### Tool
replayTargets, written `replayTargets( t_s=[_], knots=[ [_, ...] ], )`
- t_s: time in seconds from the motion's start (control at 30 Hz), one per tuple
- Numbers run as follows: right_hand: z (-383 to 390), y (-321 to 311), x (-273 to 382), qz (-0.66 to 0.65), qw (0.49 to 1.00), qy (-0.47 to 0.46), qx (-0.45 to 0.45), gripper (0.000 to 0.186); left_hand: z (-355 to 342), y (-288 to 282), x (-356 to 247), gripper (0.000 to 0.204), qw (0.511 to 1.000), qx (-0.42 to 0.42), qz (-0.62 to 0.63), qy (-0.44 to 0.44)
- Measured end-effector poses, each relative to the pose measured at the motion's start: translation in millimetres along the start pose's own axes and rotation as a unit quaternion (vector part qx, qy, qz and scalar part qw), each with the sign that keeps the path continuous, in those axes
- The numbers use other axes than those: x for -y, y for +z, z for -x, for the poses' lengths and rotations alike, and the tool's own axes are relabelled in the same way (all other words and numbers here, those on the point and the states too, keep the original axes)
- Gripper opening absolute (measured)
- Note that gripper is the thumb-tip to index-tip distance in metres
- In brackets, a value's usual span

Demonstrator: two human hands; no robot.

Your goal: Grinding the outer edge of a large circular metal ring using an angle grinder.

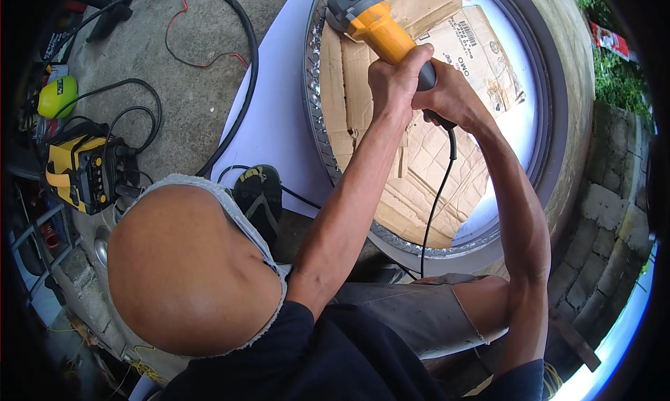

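Observation:
A yellow and grey angle grinder (pixel 382 30) is held in both hands over a big round grey metal ring (pixel 555 122). My left hand (pixel 396 85) wraps around the grinder's body. Just to its right, my right hand (pixel 455 94) grips the rear end, where a black cord (pixel 438 200) runs down across the ring. The grinder's head points to the far left, above the ring's left rim; its disc is hidden from this view. Creased brown cardboard (pixel 436 184) lies inside the ring, with a white sheet (pixel 276 115) showing underneath.
A yellow and black welding machine (pixel 78 169) stands at the left on concrete. A thick black cable (pixel 252 59) loops across the floor, near a thin red wire (pixel 167 34). My sandalled foot (pixel 257 200) rests beside the ring. A block wall (pixel 606 209) rises at the right.

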State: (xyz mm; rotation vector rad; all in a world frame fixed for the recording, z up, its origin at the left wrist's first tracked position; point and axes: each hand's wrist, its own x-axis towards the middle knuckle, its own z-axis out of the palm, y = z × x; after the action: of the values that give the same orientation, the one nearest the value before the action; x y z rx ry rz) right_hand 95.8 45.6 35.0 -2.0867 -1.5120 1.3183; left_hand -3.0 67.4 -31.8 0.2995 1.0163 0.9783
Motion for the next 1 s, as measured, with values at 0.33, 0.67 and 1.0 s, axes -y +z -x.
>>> replayTargets(
  t_s=[0.33, 0.67, 1.0],
  knots=[
    [-9.9, 8.6, -7.7, 0.000, 1.000, 0.022, 0.019, 0.050, -3.6, -6.8, 3.8, 0.048, 1.000, -0.011, 0.016, 0.020],
    [-4.1, 2.8, 5.5, 0.027, 0.999, 0.030, 0.018, 0.052, 0.1, -4.6, -1.5, 0.044, 1.000, 0.002, 0.029, 0.010],
    [-4.9, -3.2, -0.5, 0.017, 0.999, 0.017, 0.038, 0.050, 0.6, -0.8, 4.7, 0.043, 0.999, 0.003, 0.054, 0.010]
  ],
)
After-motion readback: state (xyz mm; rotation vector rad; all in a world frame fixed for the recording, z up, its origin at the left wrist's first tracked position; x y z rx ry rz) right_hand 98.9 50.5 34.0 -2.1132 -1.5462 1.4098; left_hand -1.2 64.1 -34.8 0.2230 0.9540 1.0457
